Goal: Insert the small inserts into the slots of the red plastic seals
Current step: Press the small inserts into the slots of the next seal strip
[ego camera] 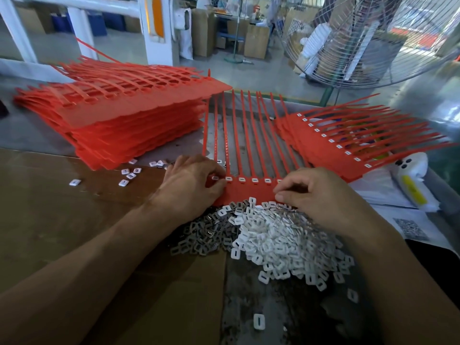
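Observation:
A strip of joined red plastic seals point(251, 191) lies in front of me, tails pointing away, with white inserts seated in several slots. My left hand point(193, 181) lies on its left end, fingertips curled down onto the leftmost slots. My right hand point(316, 192) hovers over the strip's right end, thumb and fingers curled together; whether they pinch an insert is hidden. A heap of small white inserts point(281, 241) lies just below the strip, between my wrists.
A tall stack of red seal strips point(129, 120) sits at the back left. A fanned pile of strips with inserts point(348, 148) lies at the right. Loose inserts point(128, 175), brown cardboard point(62, 207), a white bottle point(408, 178) and a fan point(373, 41) surround the work.

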Motion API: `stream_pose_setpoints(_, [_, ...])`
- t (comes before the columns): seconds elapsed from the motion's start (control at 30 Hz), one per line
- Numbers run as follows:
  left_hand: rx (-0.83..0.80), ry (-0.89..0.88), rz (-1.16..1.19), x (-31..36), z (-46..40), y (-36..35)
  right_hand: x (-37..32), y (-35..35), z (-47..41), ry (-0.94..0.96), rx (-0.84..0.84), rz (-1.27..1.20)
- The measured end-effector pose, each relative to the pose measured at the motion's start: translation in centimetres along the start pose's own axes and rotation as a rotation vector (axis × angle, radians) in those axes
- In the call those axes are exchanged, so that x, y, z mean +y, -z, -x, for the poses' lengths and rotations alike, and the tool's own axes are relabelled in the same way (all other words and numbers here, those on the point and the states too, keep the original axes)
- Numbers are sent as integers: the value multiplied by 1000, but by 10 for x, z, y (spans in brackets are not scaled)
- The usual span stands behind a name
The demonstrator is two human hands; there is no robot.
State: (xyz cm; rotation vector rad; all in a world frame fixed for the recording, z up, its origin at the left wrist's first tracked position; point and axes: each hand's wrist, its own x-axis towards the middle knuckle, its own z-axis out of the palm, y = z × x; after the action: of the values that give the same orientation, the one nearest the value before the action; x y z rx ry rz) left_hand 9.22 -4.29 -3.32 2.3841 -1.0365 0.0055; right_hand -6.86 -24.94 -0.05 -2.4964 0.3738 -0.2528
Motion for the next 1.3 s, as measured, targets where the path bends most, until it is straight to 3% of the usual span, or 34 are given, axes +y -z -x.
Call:
stream_pose_setpoints(0.23, [-3, 0, 10, -1, 1, 0, 2, -2, -2, 15, -17, -21])
stream_pose_setpoints(0.6, [-15, -7, -1, -2, 1, -1, -3, 10, 5, 35, -247, -93])
stream_pose_setpoints(0.9, [-13, -10, 0, -2, 2, -1, 1, 2, 3, 18, -158, -68])
stream_pose_setpoints(1.13, [-8, -19, 8, -1, 2, 0, 7, -4, -3, -54, 65, -282])
stream_pose_setpoints(1.3, [-2, -19, 10, 0, 3, 0, 8, -4, -1, -73, 95, -337])
